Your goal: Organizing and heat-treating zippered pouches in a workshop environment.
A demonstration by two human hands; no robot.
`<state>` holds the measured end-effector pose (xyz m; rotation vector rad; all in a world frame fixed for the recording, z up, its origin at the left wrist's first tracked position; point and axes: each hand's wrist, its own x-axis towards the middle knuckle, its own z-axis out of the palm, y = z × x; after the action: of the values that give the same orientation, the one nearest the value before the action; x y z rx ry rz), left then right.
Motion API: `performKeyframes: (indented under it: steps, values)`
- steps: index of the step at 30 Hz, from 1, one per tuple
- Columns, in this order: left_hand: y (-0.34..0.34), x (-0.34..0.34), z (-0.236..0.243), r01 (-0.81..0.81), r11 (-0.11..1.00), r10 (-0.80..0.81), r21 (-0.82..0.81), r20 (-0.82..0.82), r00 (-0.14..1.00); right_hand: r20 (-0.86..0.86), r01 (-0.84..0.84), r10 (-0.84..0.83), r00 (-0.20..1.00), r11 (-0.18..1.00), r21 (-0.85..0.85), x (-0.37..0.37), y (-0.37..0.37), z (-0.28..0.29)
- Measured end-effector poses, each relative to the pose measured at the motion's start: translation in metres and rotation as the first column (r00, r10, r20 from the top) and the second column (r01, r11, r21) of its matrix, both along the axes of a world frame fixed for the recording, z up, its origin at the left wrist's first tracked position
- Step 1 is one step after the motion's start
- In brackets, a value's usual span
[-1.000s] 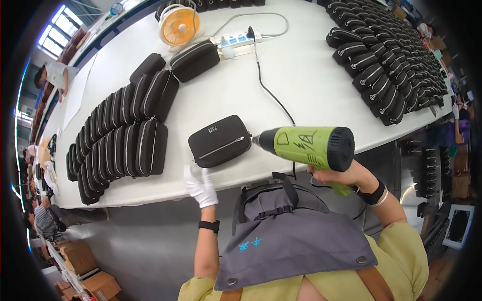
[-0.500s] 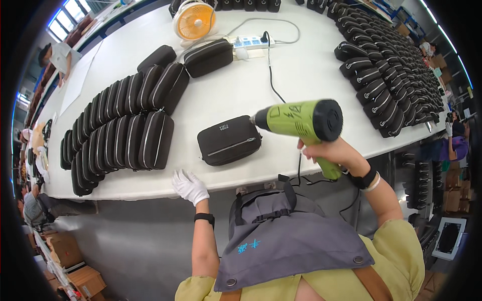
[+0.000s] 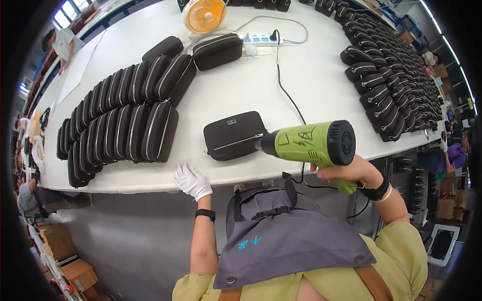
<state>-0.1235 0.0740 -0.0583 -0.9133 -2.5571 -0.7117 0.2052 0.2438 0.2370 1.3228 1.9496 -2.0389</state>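
In my right hand (image 3: pixel 346 173) is a green heat gun (image 3: pixel 304 143) with a black nozzle, its fingers wrapped round the grip. The nozzle points left, close to the right end of a black zippered pouch (image 3: pixel 233 138) lying flat on the white table. Whether the nozzle touches the pouch I cannot tell. My left hand (image 3: pixel 192 181), in a white glove, rests at the table's front edge with fingers stretched out. It holds nothing and is apart from the pouch.
Rows of black pouches (image 3: pixel 120 118) stand on the left of the table (image 3: pixel 196 110), and many more (image 3: pixel 396 85) on the right. An orange fan (image 3: pixel 205 15) and a white power strip (image 3: pixel 258 39) stand at the back. A black cord (image 3: pixel 286 90) crosses the table.
My right hand has lowered the heat gun and moved it slightly right; its nozzle is now beside the pouch's lower right side. My left hand stays at the table edge.
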Motion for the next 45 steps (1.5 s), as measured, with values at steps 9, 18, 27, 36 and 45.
performKeyframes:
  steps: [9,18,27,36,45]
  values:
    - [0.003,0.003,0.004,0.028,0.999,-0.026,-0.040,0.045,0.999,-0.011,-0.002,0.002,1.000,1.000,0.019,-0.021,-0.005,-0.001]
    - [-0.001,0.000,-0.002,0.032,0.998,-0.031,-0.052,0.024,0.999,0.008,0.021,-0.022,1.000,0.996,0.082,-0.049,-0.005,-0.002]
    - [-0.001,0.002,0.002,0.029,0.999,-0.028,-0.046,0.019,0.999,0.057,-0.029,0.019,0.998,0.983,0.179,-0.085,0.019,0.006]
    - [-0.002,-0.001,0.008,0.060,0.998,-0.058,-0.018,0.080,0.995,0.083,-0.090,0.085,0.993,0.994,0.059,-0.091,0.003,0.011]
    - [-0.005,0.000,0.000,0.095,0.995,-0.092,-0.020,0.131,0.987,0.058,-0.177,0.173,0.983,0.982,0.064,-0.139,-0.016,0.006]
